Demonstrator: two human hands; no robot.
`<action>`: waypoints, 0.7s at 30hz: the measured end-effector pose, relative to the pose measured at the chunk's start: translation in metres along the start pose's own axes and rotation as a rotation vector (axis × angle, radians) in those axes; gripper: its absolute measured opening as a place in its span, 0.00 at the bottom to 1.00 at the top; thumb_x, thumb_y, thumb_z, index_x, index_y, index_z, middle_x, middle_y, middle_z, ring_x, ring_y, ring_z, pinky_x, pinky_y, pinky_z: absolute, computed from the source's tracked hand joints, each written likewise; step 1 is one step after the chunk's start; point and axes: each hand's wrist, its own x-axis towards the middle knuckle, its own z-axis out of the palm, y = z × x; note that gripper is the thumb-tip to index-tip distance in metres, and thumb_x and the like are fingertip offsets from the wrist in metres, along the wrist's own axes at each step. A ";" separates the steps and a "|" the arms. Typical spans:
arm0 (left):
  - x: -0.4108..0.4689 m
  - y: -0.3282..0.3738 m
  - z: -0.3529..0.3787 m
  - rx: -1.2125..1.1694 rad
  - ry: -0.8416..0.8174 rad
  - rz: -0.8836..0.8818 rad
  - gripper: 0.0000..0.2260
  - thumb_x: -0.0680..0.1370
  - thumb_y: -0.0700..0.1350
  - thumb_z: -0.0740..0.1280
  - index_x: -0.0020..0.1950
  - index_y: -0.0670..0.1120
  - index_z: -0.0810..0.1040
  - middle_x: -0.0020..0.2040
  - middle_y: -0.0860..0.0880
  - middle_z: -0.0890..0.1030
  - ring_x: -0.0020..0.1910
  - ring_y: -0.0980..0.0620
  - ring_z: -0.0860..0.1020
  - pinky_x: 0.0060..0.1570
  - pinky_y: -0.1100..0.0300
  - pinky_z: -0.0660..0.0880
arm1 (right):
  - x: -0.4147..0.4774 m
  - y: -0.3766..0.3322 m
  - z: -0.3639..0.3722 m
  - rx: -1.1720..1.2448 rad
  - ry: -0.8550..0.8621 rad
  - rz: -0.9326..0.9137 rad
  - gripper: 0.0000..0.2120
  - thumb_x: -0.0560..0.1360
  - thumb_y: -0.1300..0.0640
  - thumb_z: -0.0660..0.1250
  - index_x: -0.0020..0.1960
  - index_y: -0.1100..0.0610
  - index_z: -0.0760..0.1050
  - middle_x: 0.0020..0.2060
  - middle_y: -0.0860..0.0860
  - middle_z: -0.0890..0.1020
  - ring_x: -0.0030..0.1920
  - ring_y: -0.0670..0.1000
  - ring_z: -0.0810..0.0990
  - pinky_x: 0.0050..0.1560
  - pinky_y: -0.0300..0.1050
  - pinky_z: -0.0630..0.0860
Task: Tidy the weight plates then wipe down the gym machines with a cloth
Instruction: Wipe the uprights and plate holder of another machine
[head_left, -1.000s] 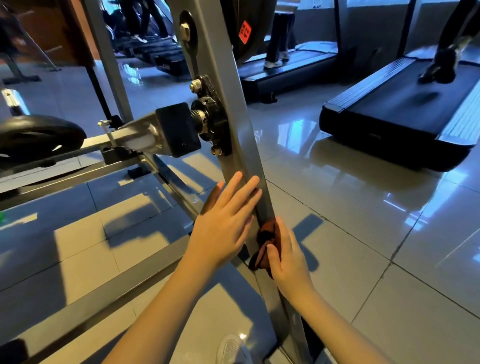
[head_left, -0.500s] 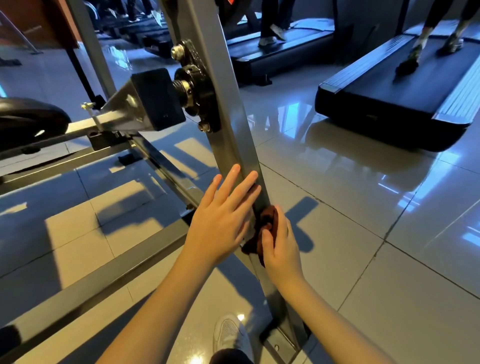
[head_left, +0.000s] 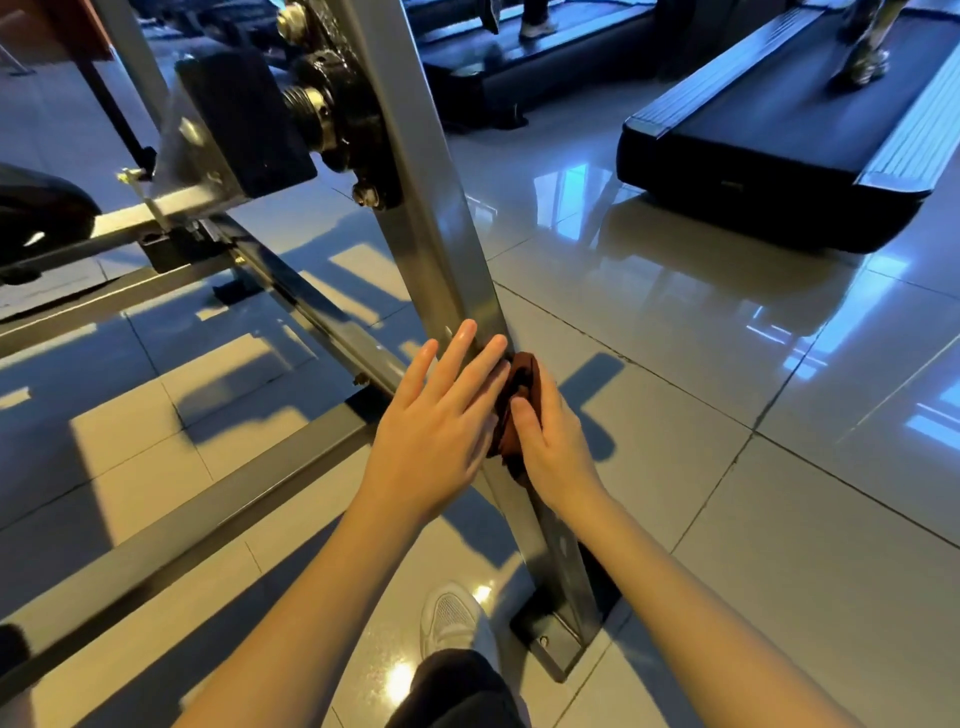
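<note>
A grey steel upright (head_left: 431, 208) of a gym machine slants down to a bolted foot plate (head_left: 558, 642) on the tiled floor. My left hand (head_left: 441, 421) lies flat against the upright's near face, fingers straight. My right hand (head_left: 550, 441) grips a dark red-brown cloth (head_left: 519, 395) and presses it against the upright's right edge, just beside my left fingers. Most of the cloth is hidden under the two hands. A black pivot hub (head_left: 337, 109) with bolts sits higher on the upright.
A grey floor rail (head_left: 171, 540) and a diagonal brace (head_left: 311, 312) run left from the upright. A black padded part (head_left: 36, 213) is at far left. Treadmills (head_left: 779, 135) with people's feet on them stand at the back right. My white shoe (head_left: 452, 618) is beside the foot plate.
Both hands and the cloth have slid lower down the upright toward the foot plate, and my view has tilted downward, bringing the base and my shoe into sight.
</note>
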 end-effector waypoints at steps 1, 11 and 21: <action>-0.001 0.001 0.001 0.008 -0.013 0.000 0.23 0.80 0.50 0.52 0.72 0.44 0.70 0.74 0.45 0.66 0.76 0.43 0.56 0.74 0.45 0.51 | -0.001 0.000 0.001 0.015 0.008 -0.008 0.25 0.82 0.48 0.55 0.78 0.50 0.58 0.67 0.52 0.74 0.64 0.49 0.75 0.62 0.49 0.76; -0.003 0.001 0.004 0.016 -0.019 0.001 0.23 0.80 0.51 0.52 0.73 0.44 0.68 0.75 0.45 0.65 0.76 0.43 0.55 0.74 0.45 0.51 | -0.013 0.009 -0.004 0.115 -0.009 0.114 0.18 0.84 0.52 0.54 0.73 0.46 0.64 0.56 0.48 0.80 0.55 0.46 0.80 0.55 0.47 0.78; -0.011 0.008 0.010 0.039 -0.067 0.083 0.23 0.80 0.49 0.52 0.72 0.44 0.69 0.74 0.45 0.66 0.76 0.44 0.55 0.74 0.45 0.52 | -0.057 0.078 0.015 0.168 0.087 0.332 0.17 0.83 0.48 0.54 0.72 0.45 0.65 0.58 0.52 0.78 0.60 0.54 0.78 0.59 0.57 0.77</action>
